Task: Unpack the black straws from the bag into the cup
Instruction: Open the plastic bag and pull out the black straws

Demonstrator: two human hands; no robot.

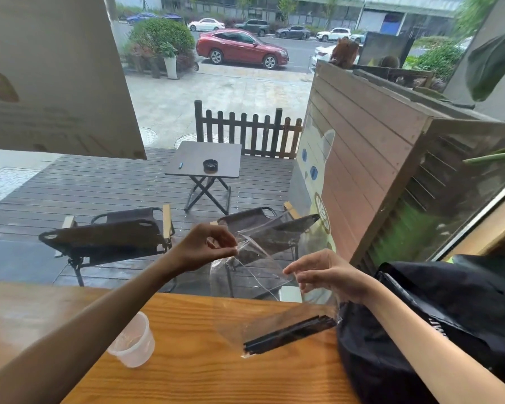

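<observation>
Resting on the wooden counter [187,374] beneath the left forearm is one clear plastic cup [134,342]; its contents cannot be made out. Below and between the hands lies one bundle of black straws [289,335], too tightly packed to count, inside the lower end of one transparent bag [263,272], which rises from the counter to both hands. One black cloth bag [449,316] sits under the right forearm. The right hand [330,275] holds the clear bag's right edge, fingers loosely curled. The left hand [207,246], farther out, pinches its top corner between thumb and fingertips. Beyond the glass stand two folding chairs [114,237] and one table [204,161].
</observation>
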